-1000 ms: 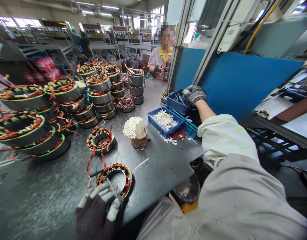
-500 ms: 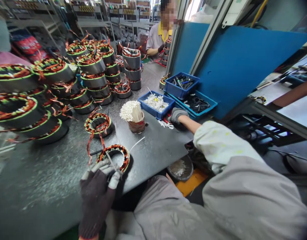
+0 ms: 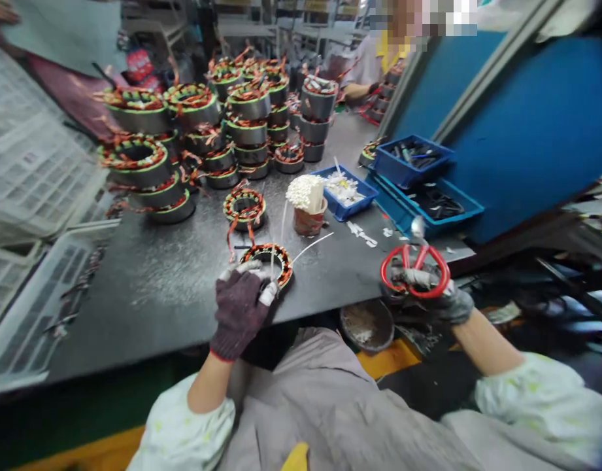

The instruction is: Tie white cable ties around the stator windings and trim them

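Note:
My left hand (image 3: 238, 314), in a dark glove with white-wrapped fingertips, grips the near side of a motor stator (image 3: 285, 259) lying on the table. White ties stick out of this stator, one curving off to the right (image 3: 313, 246). Over the table's right front edge, my gloved right hand (image 3: 452, 302) is closed on red-handled scissors (image 3: 442, 260), whose metal end points away from me. Just behind the held stator lies another stator (image 3: 244, 208) with orange leads. A cup (image 3: 309, 222) packed with white ties stands to its right.
Stacked stators (image 3: 251, 134) fill the table's back left. A blue bin (image 3: 352, 209) of white pieces and blue trays (image 3: 452, 163) of black sleeves stand at the back right. Below the edge hangs a bowl (image 3: 350, 327). A co-worker (image 3: 364, 65) is across the table.
My right hand has come back from beside the blue bins to the table's front edge, bringing the red-handled scissors. My left hand stays on the stator. The view has turned left.

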Action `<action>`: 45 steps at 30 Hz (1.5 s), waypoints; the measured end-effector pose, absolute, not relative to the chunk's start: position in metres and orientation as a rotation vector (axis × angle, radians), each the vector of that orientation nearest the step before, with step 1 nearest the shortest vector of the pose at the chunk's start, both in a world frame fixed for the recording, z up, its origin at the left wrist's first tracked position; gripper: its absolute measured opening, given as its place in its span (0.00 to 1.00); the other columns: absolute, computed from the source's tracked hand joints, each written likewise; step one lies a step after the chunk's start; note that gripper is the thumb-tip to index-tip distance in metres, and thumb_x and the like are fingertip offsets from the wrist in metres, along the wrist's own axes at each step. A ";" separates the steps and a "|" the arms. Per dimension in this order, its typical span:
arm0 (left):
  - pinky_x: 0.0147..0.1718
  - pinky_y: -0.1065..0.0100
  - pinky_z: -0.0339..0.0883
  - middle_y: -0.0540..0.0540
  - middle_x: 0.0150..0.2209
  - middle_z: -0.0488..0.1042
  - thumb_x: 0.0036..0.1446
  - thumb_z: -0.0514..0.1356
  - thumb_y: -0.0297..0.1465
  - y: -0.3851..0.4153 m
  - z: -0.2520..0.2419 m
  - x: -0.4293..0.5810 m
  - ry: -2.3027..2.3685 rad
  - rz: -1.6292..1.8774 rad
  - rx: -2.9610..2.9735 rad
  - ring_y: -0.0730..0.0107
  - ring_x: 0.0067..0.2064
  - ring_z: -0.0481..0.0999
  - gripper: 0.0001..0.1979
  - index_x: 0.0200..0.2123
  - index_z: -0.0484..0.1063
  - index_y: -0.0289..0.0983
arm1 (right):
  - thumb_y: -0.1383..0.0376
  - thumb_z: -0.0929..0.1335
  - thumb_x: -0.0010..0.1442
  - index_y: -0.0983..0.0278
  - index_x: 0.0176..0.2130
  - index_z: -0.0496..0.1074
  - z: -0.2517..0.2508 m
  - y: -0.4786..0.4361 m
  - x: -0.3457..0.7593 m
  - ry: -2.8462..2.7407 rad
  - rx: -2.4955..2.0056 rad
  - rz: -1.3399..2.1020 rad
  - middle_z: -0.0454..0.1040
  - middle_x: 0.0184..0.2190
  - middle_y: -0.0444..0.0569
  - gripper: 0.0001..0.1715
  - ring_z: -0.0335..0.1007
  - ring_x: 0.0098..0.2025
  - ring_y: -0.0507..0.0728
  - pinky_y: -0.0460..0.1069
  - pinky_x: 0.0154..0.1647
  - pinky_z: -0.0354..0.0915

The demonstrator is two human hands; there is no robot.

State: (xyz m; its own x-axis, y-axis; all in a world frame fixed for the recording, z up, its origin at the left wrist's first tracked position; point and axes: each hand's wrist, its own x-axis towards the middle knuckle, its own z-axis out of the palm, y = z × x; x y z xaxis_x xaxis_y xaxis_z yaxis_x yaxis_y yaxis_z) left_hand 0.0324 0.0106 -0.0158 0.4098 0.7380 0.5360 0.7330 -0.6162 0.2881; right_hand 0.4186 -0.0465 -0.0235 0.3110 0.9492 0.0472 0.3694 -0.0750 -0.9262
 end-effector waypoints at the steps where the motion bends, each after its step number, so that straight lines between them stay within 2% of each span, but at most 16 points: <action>1: 0.57 0.52 0.60 0.46 0.42 0.83 0.68 0.58 0.35 0.011 -0.015 0.031 1.378 0.987 2.611 0.56 0.55 0.79 0.07 0.38 0.74 0.40 | 0.51 0.71 0.57 0.57 0.37 0.74 -0.027 -0.049 0.410 -1.184 -1.570 0.853 0.79 0.31 0.51 0.14 0.78 0.31 0.62 0.56 0.34 0.76; 3: 0.57 0.52 0.61 0.46 0.42 0.83 0.68 0.59 0.36 0.011 -0.014 0.026 1.379 0.919 2.574 0.56 0.55 0.78 0.08 0.37 0.75 0.40 | 0.53 0.74 0.54 0.57 0.41 0.75 -0.030 -0.047 0.395 -1.230 -1.563 0.903 0.81 0.40 0.55 0.16 0.80 0.41 0.67 0.62 0.46 0.77; 5: 0.56 0.53 0.61 0.46 0.44 0.83 0.67 0.59 0.37 0.010 -0.012 0.017 1.354 0.848 2.542 0.56 0.57 0.77 0.09 0.38 0.76 0.40 | 0.54 0.75 0.53 0.57 0.45 0.76 -0.028 -0.040 0.382 -1.397 -1.617 0.784 0.80 0.47 0.57 0.20 0.78 0.52 0.71 0.69 0.59 0.71; 7: 0.56 0.54 0.62 0.46 0.44 0.83 0.67 0.58 0.38 0.006 -0.009 0.010 1.307 0.816 2.512 0.58 0.56 0.77 0.10 0.37 0.77 0.41 | 0.54 0.75 0.55 0.55 0.50 0.75 -0.026 -0.031 0.370 -1.476 -1.553 0.758 0.79 0.52 0.56 0.23 0.76 0.56 0.71 0.71 0.64 0.67; 10: 0.57 0.55 0.62 0.47 0.43 0.83 0.68 0.57 0.38 -0.001 -0.003 0.005 1.272 0.802 2.467 0.61 0.55 0.77 0.10 0.37 0.77 0.41 | 0.54 0.75 0.58 0.55 0.54 0.72 -0.026 -0.020 0.353 -1.422 -1.353 0.976 0.79 0.53 0.54 0.26 0.80 0.51 0.67 0.65 0.56 0.75; 12: 0.58 0.55 0.61 0.48 0.43 0.83 0.68 0.57 0.38 -0.004 -0.002 0.005 1.300 0.786 2.437 0.61 0.56 0.77 0.11 0.38 0.77 0.42 | 0.54 0.76 0.57 0.56 0.52 0.72 -0.031 -0.013 0.345 -1.408 -1.299 1.091 0.81 0.48 0.53 0.26 0.82 0.46 0.65 0.62 0.49 0.79; 14: 0.58 0.55 0.61 0.48 0.42 0.83 0.67 0.57 0.38 -0.005 -0.002 0.007 1.337 0.769 2.419 0.61 0.56 0.77 0.11 0.37 0.77 0.42 | 0.54 0.76 0.56 0.57 0.51 0.73 -0.038 -0.008 0.342 -1.443 -1.290 1.116 0.82 0.46 0.52 0.25 0.83 0.44 0.64 0.61 0.48 0.79; 18: 0.58 0.54 0.61 0.49 0.41 0.83 0.66 0.58 0.38 -0.006 -0.003 0.008 1.362 0.757 2.407 0.60 0.56 0.77 0.10 0.37 0.78 0.42 | 0.54 0.74 0.58 0.57 0.54 0.72 -0.053 -0.001 0.348 -1.529 -1.337 0.915 0.80 0.53 0.55 0.27 0.80 0.50 0.65 0.64 0.55 0.75; 20: 0.58 0.54 0.61 0.49 0.41 0.83 0.66 0.58 0.37 -0.006 -0.003 0.009 1.361 0.767 2.415 0.60 0.56 0.77 0.09 0.38 0.77 0.42 | 0.51 0.73 0.58 0.61 0.53 0.72 -0.057 0.001 0.350 -1.633 -1.429 0.783 0.80 0.49 0.58 0.28 0.80 0.47 0.67 0.66 0.52 0.75; 23: 0.58 0.54 0.60 0.49 0.42 0.83 0.66 0.59 0.36 -0.007 -0.004 0.009 1.368 0.787 2.429 0.60 0.57 0.76 0.08 0.38 0.77 0.42 | 0.45 0.74 0.52 0.65 0.47 0.73 -0.061 0.001 0.343 -1.948 -1.546 0.575 0.79 0.40 0.60 0.33 0.78 0.40 0.69 0.66 0.46 0.75; 27: 0.60 0.53 0.57 0.49 0.42 0.83 0.66 0.59 0.36 -0.010 -0.007 0.010 1.393 0.803 2.422 0.59 0.59 0.75 0.07 0.38 0.76 0.42 | 0.42 0.75 0.49 0.67 0.46 0.73 -0.063 0.005 0.316 -2.221 -1.423 0.379 0.77 0.42 0.64 0.37 0.76 0.43 0.70 0.65 0.49 0.73; 32: 0.61 0.52 0.57 0.49 0.41 0.83 0.66 0.57 0.36 -0.014 -0.009 0.015 1.452 0.818 2.392 0.59 0.58 0.75 0.08 0.38 0.76 0.42 | 0.43 0.74 0.49 0.70 0.50 0.73 -0.060 0.012 0.288 -2.283 -1.318 0.409 0.77 0.45 0.65 0.40 0.76 0.45 0.69 0.62 0.50 0.72; 35: 0.61 0.51 0.59 0.48 0.40 0.82 0.66 0.57 0.38 -0.015 -0.010 0.018 1.506 0.823 2.391 0.58 0.58 0.75 0.09 0.38 0.75 0.42 | 0.45 0.74 0.52 0.68 0.50 0.74 -0.052 0.015 0.289 -2.360 -1.405 0.518 0.79 0.45 0.63 0.36 0.77 0.45 0.68 0.59 0.49 0.72; 41: 0.60 0.51 0.61 0.48 0.39 0.82 0.66 0.57 0.37 -0.018 -0.009 0.024 1.524 0.859 2.409 0.57 0.57 0.77 0.08 0.38 0.74 0.42 | 0.45 0.73 0.57 0.64 0.51 0.75 -0.035 0.015 0.303 -2.498 -1.620 0.727 0.81 0.37 0.55 0.32 0.79 0.38 0.64 0.51 0.37 0.69; 45: 0.61 0.51 0.60 0.48 0.38 0.82 0.66 0.58 0.36 -0.020 -0.010 0.027 1.566 0.889 2.375 0.58 0.56 0.78 0.07 0.37 0.74 0.42 | 0.42 0.70 0.59 0.61 0.43 0.77 -0.030 0.012 0.307 -2.545 -1.737 0.725 0.81 0.32 0.53 0.27 0.79 0.34 0.64 0.50 0.33 0.66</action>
State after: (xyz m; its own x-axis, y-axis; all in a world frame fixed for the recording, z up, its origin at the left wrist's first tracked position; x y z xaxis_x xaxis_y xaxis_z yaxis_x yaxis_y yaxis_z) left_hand 0.0274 -0.0202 -0.0097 0.2746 0.8798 0.3879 0.7840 -0.4385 0.4395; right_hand 0.3067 0.0120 -0.0302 -0.3973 0.8770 -0.2703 0.8878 0.2928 -0.3552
